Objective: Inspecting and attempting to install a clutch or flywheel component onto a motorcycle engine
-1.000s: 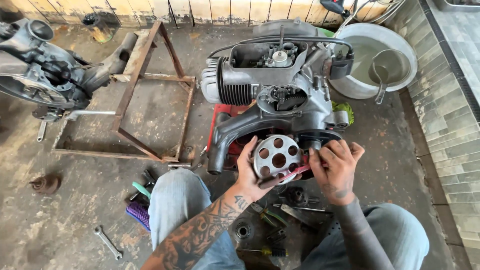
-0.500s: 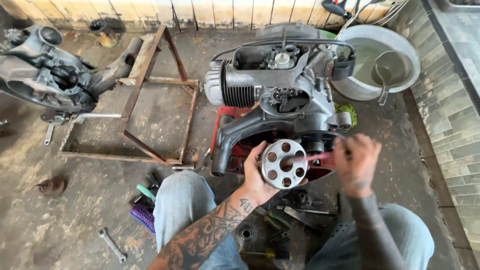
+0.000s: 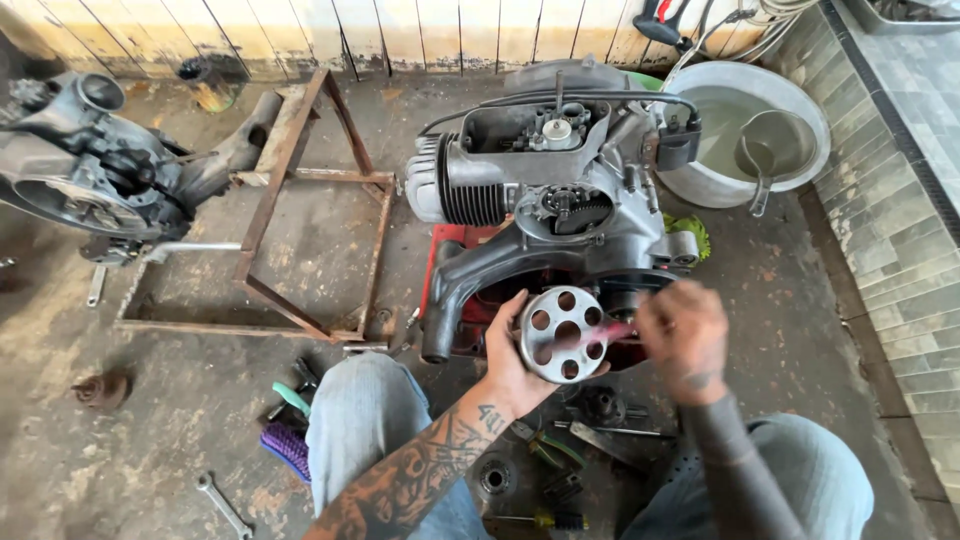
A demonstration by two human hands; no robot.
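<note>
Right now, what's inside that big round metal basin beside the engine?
The basin holds murky liquid and a metal funnel lying on its side. The engine covers the basin's left edge, and the liquid hides the bottom.

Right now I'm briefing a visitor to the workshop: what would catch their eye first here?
The grey finned metal engine in the centre of the concrete floor. In front of it, the left hand holds a round silver disc with holes, the right hand beside it. A rusty metal frame lies left.
</note>
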